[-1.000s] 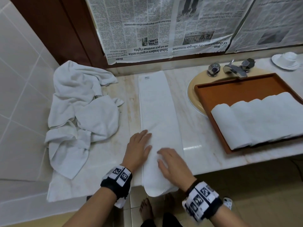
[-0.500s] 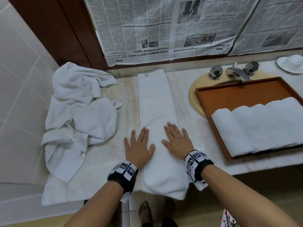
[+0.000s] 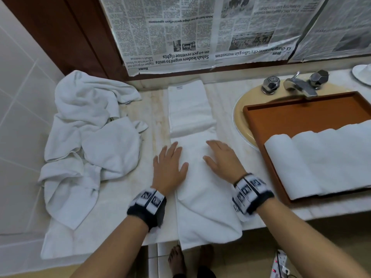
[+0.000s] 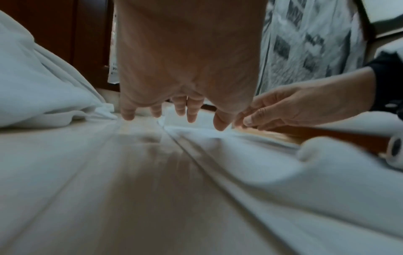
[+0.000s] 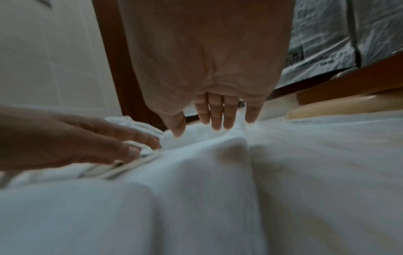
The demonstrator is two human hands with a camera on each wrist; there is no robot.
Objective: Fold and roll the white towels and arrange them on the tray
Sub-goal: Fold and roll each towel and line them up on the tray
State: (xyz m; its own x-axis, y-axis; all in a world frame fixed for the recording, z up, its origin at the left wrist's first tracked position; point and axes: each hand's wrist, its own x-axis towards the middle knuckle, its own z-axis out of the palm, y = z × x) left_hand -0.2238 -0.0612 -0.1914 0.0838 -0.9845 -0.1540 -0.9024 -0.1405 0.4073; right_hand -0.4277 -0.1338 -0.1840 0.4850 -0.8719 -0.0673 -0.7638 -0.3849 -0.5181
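Observation:
A long folded white towel lies on the marble counter, running from the back wall to the front edge, where its end hangs over. A raised crosswise fold sits just beyond my fingers. My left hand presses flat on the towel's left edge, fingers straight. My right hand lies flat on its right side. The wrist views show the left hand and the right hand with extended fingers over the towel. Several rolled white towels lie in the brown tray.
A heap of crumpled white towels covers the counter's left end by the tiled wall. The tray rests over a beige sink with a chrome faucet. A white cup stands far right. A power strip lies on the floor.
Both hands have slid along the towel away from me toward the wall. The towel, flat before, now shows a crosswise fold ahead of my fingers.

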